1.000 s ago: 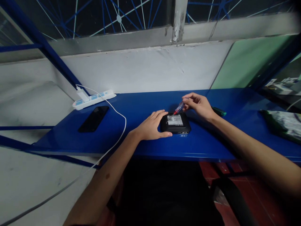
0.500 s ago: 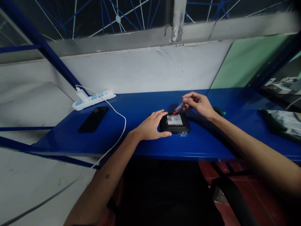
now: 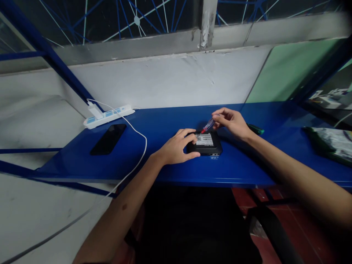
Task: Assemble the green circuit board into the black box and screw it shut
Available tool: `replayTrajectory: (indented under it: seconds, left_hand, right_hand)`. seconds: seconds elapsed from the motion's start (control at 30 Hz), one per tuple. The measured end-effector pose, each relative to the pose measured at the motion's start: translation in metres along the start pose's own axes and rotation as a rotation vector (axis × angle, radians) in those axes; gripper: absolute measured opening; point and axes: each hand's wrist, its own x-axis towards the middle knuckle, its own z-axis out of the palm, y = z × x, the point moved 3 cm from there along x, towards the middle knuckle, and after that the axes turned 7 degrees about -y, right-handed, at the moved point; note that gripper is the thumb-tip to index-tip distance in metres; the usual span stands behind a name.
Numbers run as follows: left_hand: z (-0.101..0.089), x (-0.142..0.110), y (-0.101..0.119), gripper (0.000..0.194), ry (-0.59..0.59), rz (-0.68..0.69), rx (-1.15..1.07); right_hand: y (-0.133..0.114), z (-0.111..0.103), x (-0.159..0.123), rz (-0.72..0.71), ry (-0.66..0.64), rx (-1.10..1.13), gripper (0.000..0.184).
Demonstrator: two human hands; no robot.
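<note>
One black electronics box lies on the blue tabletop, its one white label up, print too small to read. The left hand clasps and covers its left end; the right hand pinches one screwdriver. Around them: one smartphone, one power strip bearing one charger, one green-tipped object, one plastic bag.

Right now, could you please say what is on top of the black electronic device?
A white label is on the electronic device, the left hand touches its left side, and the right hand holds a screwdriver over it. The left fingers hide part of the top.
</note>
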Motion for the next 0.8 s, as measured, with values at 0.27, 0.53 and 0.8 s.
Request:
replayTrajectory:
  seconds: [0.27, 0.53, 0.8]
  left_hand:
    - [-0.001, 0.002, 0.000, 0.031, -0.005, 0.010, 0.002]
    - [0.001, 0.002, -0.003, 0.043, -0.013, -0.033, -0.029]
    - [0.003, 0.002, -0.005, 0.080, -0.080, -0.113, -0.027]
  right_hand:
    - [0.001, -0.002, 0.002, -0.008, 0.013, -0.008, 0.034]
    - [0.001, -0.031, 0.008, -0.263, 0.311, -0.228, 0.036]
    - [-0.012, -0.037, 0.000, -0.363, 0.412, -0.514, 0.030]
